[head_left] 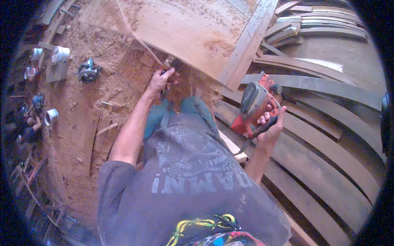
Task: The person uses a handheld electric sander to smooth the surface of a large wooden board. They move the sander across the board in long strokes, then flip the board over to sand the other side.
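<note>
My right hand is wrapped round the rear handle of a red and grey electric hand planer, lifted beside the wooden bench. The planer's black cord hangs from the handle end. My left hand is closed near the bench's front edge, in front of my legs. A pale cord runs across the wooden bench top and down to this hand, which grips its end. Something dark shows between and below the fingers; its shape is not clear.
Sawdust covers the floor on the left, where a dark power tool rests. White buckets stand farther left, near another person. Several long curved boards lie side by side on the right, and more planks are piled at the far right.
</note>
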`<state>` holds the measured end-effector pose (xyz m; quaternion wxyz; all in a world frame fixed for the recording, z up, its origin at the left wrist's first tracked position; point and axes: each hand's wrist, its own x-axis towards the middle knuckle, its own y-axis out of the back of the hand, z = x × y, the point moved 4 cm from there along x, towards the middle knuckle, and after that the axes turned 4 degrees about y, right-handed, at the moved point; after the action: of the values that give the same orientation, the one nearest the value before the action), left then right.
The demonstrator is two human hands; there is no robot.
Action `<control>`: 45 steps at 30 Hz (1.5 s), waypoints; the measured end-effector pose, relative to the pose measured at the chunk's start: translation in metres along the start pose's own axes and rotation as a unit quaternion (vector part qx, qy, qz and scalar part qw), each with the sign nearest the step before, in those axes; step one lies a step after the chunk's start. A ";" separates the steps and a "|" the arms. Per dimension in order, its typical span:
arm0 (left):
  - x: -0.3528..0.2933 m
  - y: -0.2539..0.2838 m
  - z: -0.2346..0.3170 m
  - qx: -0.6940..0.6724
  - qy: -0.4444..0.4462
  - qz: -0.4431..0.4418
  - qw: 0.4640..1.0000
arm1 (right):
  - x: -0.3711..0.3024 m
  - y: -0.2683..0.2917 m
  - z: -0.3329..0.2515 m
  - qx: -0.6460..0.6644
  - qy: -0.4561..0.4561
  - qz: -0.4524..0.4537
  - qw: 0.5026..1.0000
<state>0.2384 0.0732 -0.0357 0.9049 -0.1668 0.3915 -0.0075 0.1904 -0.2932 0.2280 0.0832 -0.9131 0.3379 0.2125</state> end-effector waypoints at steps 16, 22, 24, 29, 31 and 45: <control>-0.317 0.091 0.133 0.017 -0.185 0.210 0.960 | -0.107 -0.075 -0.062 -0.038 0.001 -0.153 0.988; -0.383 0.074 0.168 0.031 -0.199 0.281 0.938 | -0.129 -0.092 -0.086 -0.030 -0.013 -0.238 0.971; -0.379 0.079 0.190 0.023 -0.235 0.273 0.933 | -0.120 -0.096 -0.082 -0.035 -0.012 -0.242 0.970; -0.389 0.095 0.284 0.018 -0.319 0.298 0.899 | -0.133 -0.110 -0.077 -0.076 -0.020 -0.194 0.978; -0.383 0.098 0.336 0.023 -0.351 0.293 0.889 | -0.145 -0.107 -0.087 -0.092 -0.032 -0.165 0.981; -0.217 -0.081 0.680 0.397 -0.586 0.058 0.703 | -0.184 -0.111 -0.111 0.172 0.010 0.140 0.975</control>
<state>0.5809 0.2293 0.5759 0.9328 0.2606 -0.2486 -0.0104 0.1744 -0.1353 0.4104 0.2055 -0.8306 0.4948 0.1519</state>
